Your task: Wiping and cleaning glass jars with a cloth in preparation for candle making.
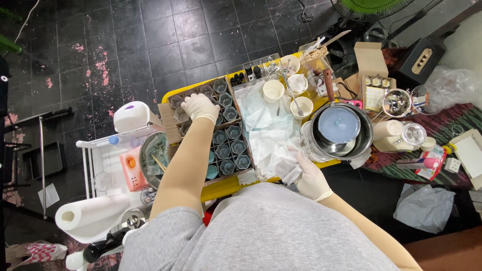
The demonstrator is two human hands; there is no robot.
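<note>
My left hand [199, 107], in a white glove, reaches over a cardboard tray [167, 116] of several small dark glass jars [228, 148] and rests on the jars at its far left corner. My right hand [310, 176], also gloved, grips crumpled white paper towel [271, 145] spread on the yellow table [223, 186], right next to a steel pot [342, 131] holding pale blue liquid.
White cups [273, 91] with stirrers stand behind the towel. A paper towel roll [90, 215], a round metal bowl [150, 155] and a white cart sit at the left. Boxes, glass jars [396, 103] and plastic bags crowd the right. Dark tiled floor lies beyond.
</note>
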